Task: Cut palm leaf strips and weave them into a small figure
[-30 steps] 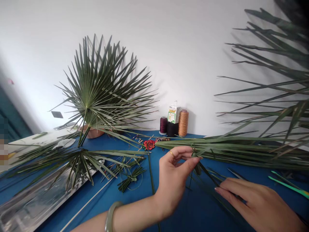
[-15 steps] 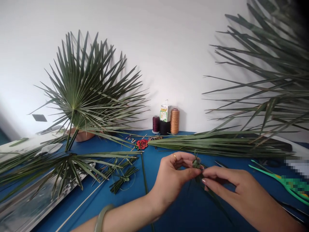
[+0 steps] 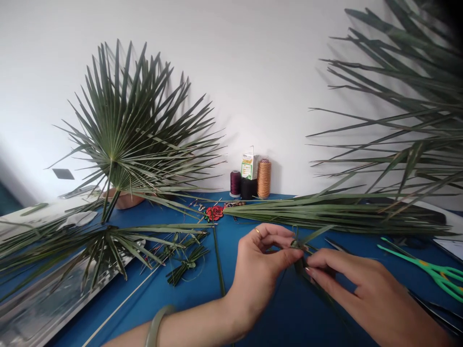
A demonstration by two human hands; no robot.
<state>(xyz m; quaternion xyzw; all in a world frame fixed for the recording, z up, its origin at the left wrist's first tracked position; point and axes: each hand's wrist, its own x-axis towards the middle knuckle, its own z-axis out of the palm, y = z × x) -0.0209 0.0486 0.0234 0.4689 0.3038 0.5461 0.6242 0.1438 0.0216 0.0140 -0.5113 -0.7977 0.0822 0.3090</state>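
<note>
Between the fingertips of my left hand [image 3: 262, 274] is a small folded, knotted piece of palm leaf [image 3: 297, 245]. My thumb and fingers pinch it from the left. My right hand [image 3: 349, 277], close beside it, has thumb and forefinger pressed together on a leaf strip at the lower right of the knot. One strip end [image 3: 320, 233] sticks up to the right above my right fingers. Other strips trail down under both hands, partly hidden by the fingers. A small woven palm-leaf figure [image 3: 188, 264] lies on the blue table left of my hands.
Fan palm leaves [image 3: 119, 115] stand at the left, over a metal tray [image 3: 68, 308]. A bundle of leaf strips [image 3: 307, 212] lies behind my hands. Thread spools [image 3: 264, 178] and a red rose patch [image 3: 214, 213] are at the back. Green-handled scissors [image 3: 430, 270] lie at the right.
A leaf strip end now sticks up to the right of the knot. The knotted piece has turned a little in my fingers. Both hands stay in nearly the same place.
</note>
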